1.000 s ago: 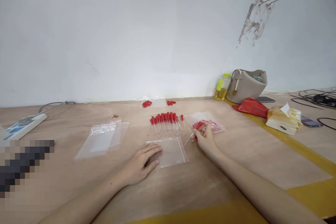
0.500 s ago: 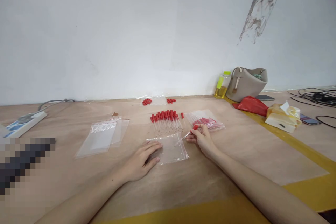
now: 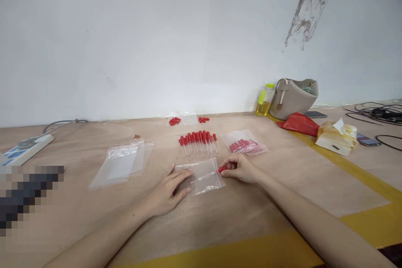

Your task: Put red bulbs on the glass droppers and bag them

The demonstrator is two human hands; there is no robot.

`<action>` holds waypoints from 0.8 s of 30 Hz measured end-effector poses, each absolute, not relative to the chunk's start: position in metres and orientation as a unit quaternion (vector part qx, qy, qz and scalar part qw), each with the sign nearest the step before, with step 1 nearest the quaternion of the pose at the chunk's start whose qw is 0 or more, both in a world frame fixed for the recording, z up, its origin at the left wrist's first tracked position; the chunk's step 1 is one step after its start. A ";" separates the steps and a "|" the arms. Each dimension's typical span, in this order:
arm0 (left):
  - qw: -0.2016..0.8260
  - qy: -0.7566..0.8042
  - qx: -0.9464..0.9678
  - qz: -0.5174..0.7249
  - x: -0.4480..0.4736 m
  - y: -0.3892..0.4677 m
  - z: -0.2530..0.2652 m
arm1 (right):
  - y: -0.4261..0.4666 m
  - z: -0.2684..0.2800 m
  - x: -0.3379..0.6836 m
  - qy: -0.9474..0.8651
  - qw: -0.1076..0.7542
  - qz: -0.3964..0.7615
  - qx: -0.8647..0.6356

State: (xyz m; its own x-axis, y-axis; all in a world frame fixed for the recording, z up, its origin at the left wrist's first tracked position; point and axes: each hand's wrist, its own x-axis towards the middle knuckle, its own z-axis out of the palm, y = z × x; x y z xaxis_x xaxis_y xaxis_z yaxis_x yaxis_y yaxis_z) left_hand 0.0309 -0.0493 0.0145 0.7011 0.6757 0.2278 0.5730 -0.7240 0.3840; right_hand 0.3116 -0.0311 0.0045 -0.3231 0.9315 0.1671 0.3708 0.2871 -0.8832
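Observation:
In the head view a clear zip bag (image 3: pixel 205 182) lies flat on the table. My left hand (image 3: pixel 171 190) rests on its left side, fingers apart and lying flat. At the bag's right-hand opening, my right hand (image 3: pixel 240 168) pinches the red rubber bulb of a glass dropper (image 3: pixel 222 169). The dropper's thin tube points left into the bag. Just behind lies a row of red-bulbed droppers (image 3: pixel 197 140), side by side. To the right of them, filled zip bags (image 3: pixel 243 143) hold more droppers.
Unfilled zip bags (image 3: pixel 121 163) lie at the left. Loose red bulbs (image 3: pixel 175 121) sit near the wall. A power strip (image 3: pixel 29 149) stands at far left. At right are a bottle (image 3: pixel 264 100), a grey handbag (image 3: pixel 295 99), a red pouch (image 3: pixel 298 124) and a tissue pack (image 3: pixel 336 139).
My right hand has moved down and left, bringing the dropper's tube from the bag's edge into the bag. My left hand has stayed on the bag.

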 end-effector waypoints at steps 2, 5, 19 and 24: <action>0.146 0.345 0.911 0.174 0.031 -0.050 0.015 | -0.032 0.002 0.305 -0.717 0.359 0.382 -0.459; 0.146 0.347 0.911 0.170 0.032 -0.050 0.015 | -0.034 0.000 0.298 -0.716 0.349 0.378 -0.471; 0.144 0.333 0.917 0.166 0.032 -0.048 0.015 | -0.036 -0.006 0.288 -0.663 0.389 0.412 -0.488; 0.135 0.342 0.916 0.159 0.034 -0.048 0.015 | -0.041 0.000 0.282 -0.715 0.366 0.372 -0.466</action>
State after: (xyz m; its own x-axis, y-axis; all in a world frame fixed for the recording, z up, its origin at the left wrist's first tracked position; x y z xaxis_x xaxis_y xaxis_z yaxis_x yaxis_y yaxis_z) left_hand 0.0344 -0.0483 0.0152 0.7155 0.6698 0.1985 0.5839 -0.7293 0.3565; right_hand 0.2821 -0.0415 -0.0002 -0.2981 0.9380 0.1771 0.3929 0.2896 -0.8728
